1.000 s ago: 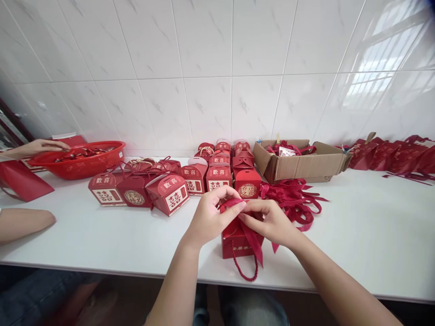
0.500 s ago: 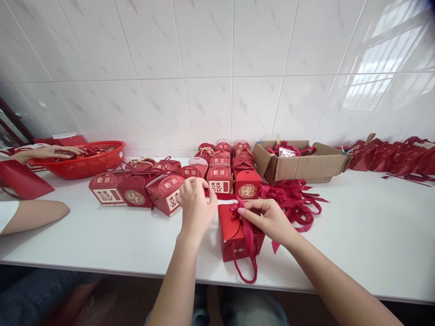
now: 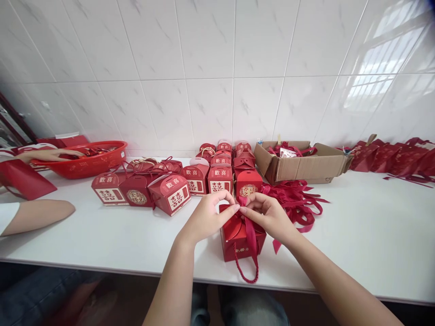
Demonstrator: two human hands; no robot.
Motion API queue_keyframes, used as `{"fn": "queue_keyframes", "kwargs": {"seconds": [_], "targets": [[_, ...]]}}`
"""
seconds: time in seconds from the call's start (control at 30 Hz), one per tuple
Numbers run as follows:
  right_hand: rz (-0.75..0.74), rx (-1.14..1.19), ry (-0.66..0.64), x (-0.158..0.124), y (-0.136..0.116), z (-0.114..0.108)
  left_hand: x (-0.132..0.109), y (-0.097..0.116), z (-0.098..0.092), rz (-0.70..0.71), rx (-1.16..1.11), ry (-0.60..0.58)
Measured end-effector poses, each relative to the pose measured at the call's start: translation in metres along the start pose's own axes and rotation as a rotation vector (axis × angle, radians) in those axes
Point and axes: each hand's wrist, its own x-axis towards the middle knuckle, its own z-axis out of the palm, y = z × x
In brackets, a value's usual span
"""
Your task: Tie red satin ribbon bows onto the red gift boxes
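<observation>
A small red gift box (image 3: 238,237) with a red cord handle stands near the front edge of the white table (image 3: 367,226). A red ribbon (image 3: 250,233) runs over its top and hangs down its front. My left hand (image 3: 207,217) and my right hand (image 3: 268,215) meet above the box, both pinching the ribbon at the knot. Behind the box stand several closed red gift boxes (image 3: 217,176) in rows.
A pile of loose red ribbons (image 3: 299,199) lies right of the box, before an open cardboard box (image 3: 302,165). Flat red boxes (image 3: 390,156) line the far right. At left, another person's arm (image 3: 37,215) rests on the table and a hand reaches into a red basin (image 3: 84,160).
My left hand went out to the left with the ribbon end, then came back to meet my right hand over the box. The other person's arm slid further onto the table.
</observation>
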Motion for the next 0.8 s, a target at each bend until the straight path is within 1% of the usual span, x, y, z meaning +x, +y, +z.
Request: {"fn": "queue_keyframes", "kwargs": {"seconds": [0.13, 0.23, 0.3, 0.4, 0.57, 0.67, 0.8], "targets": [[-0.014, 0.064, 0.026, -0.001, 0.002, 0.0, -0.001, 0.0, 0.002, 0.009, -0.018, -0.05], [-0.024, 0.053, 0.009, -0.001, 0.002, -0.001, -0.001, -0.001, 0.004, 0.034, -0.038, -0.057], [-0.025, 0.006, 0.001, -0.001, 0.001, -0.001, 0.0, -0.002, 0.005, 0.033, -0.074, -0.048], [-0.035, -0.081, 0.023, -0.001, -0.002, -0.002, 0.001, -0.003, 0.006, 0.009, -0.105, -0.024], [-0.085, -0.304, 0.034, -0.003, -0.003, -0.003, 0.001, -0.001, 0.009, 0.014, -0.064, 0.05], [-0.188, -0.415, 0.099, -0.003, 0.001, -0.004, 0.002, -0.002, 0.011, 0.025, -0.004, 0.09], [-0.315, -0.528, 0.228, 0.0, 0.007, -0.004, 0.004, -0.006, 0.014, 0.044, 0.077, 0.138]]}}
